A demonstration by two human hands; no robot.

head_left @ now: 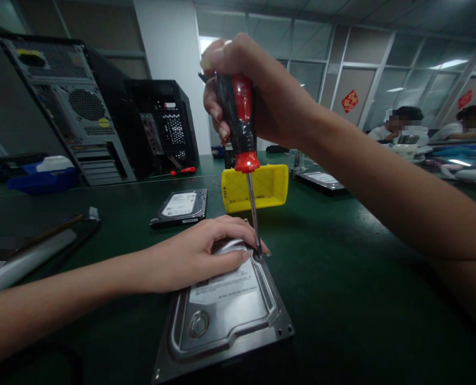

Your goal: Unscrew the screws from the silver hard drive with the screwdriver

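Observation:
A silver hard drive (pixel 238 305) lies label side up on the green table in front of me. My left hand (pixel 213 248) rests over its far end, thumb on the label and fingers wrapped over the far edge, gripping it. In my right hand (pixel 238 80) is a screwdriver (pixel 243 117) with a red and black handle, my fingers closed round the grip. Its shaft points down, nearly upright, and the tip meets the drive near its far right corner, beside my left fingertips. Whether a screw sits under the tip is hidden.
Beyond the drive stands a yellow bin (pixel 257 190). A second hard drive (pixel 181 206) lies to its left, another drive (pixel 321 181) to its right. Two computer cases, a large one (pixel 77 107) and a smaller one (pixel 165 128), stand at the back left. People (pixel 400 125) sit at the far right.

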